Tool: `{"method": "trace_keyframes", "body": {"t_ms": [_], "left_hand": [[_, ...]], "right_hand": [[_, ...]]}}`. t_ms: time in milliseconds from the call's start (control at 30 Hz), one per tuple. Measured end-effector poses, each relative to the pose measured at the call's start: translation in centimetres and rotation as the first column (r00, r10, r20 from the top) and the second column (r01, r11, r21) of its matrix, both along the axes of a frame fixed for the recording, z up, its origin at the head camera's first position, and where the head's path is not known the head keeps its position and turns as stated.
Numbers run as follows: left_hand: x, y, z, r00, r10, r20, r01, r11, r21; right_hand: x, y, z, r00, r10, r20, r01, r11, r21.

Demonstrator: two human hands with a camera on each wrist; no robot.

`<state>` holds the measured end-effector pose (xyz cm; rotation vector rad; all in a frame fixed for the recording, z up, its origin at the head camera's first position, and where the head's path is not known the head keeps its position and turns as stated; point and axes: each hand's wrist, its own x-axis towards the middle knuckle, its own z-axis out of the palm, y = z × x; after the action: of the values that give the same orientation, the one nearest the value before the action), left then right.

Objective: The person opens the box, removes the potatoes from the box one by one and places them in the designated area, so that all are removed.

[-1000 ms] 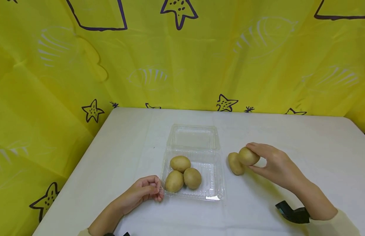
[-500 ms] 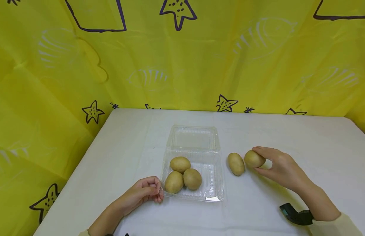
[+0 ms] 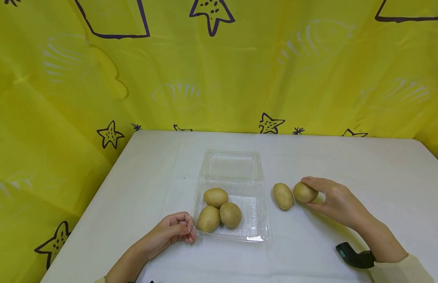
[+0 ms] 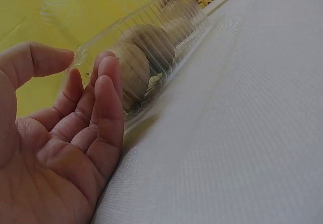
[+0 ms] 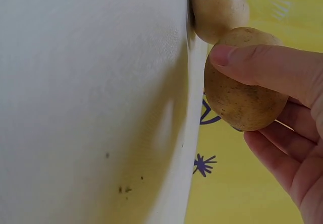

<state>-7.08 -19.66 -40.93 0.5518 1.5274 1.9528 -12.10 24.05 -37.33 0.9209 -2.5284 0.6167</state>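
Note:
A clear plastic clamshell container lies with its lid folded back on the white table. Three potatoes sit in its left half. My left hand pinches the container's near left corner between thumb and fingers; the left wrist view shows the thumb tip at the rim. To the right of the container, my right hand grips a potato between thumb and fingers. This potato appears slightly above the cloth in the right wrist view. Another potato lies on the table just left of it.
A white cloth covers the table. Behind it and along the left side hangs a yellow curtain printed with stars and fish. A black strap piece sits at the right wrist. Small dark specks dot the cloth.
My right hand, gripping its potato, has moved a little right and toward me, parting from the potato on the table. The left hand stays at the container's corner.

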Motion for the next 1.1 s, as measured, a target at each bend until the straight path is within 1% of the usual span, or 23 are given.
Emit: {"method": "trace_keyframes", "body": {"t_ms": [133, 333, 467, 633, 833, 1033, 1100], "left_hand": [[0.03, -0.02, -0.04, 1.0, 0.0, 0.004, 0.0, 1.0, -0.004], [0.04, -0.02, -0.14, 1.0, -0.004, 0.006, 0.004, 1.0, 0.004], [0.01, -0.04, -0.17, 1.0, -0.007, 0.004, 0.007, 1.0, 0.01], [-0.06, -0.09, -0.16, 1.0, -0.011, -0.005, 0.011, 1.0, 0.015], [-0.07, -0.06, -0.13, 1.0, -0.013, -0.004, 0.013, 1.0, 0.016], [-0.1, -0.06, -0.09, 1.0, -0.013, -0.011, 0.014, 1.0, 0.02], [-0.12, -0.06, -0.06, 1.0, -0.015, -0.014, 0.016, 1.0, 0.022]], "right_hand": [[0.06, 0.04, -0.04, 1.0, -0.016, 0.013, 0.016, 1.0, 0.0], [0.29, -0.11, -0.01, 0.997, -0.081, 0.016, 0.081, 0.997, 0.012], [0.52, -0.4, 0.17, 0.992, -0.103, 0.072, 0.102, 0.995, 0.019], [0.67, -0.68, 0.24, 0.983, -0.111, 0.143, 0.105, 0.993, 0.049], [0.67, -0.84, 0.26, 0.978, -0.12, 0.169, 0.111, 0.992, 0.063], [0.78, -0.77, 0.62, 0.957, -0.146, 0.251, 0.129, 0.988, 0.081], [0.82, -0.74, 0.64, 0.952, -0.152, 0.266, 0.133, 0.987, 0.091]]}}
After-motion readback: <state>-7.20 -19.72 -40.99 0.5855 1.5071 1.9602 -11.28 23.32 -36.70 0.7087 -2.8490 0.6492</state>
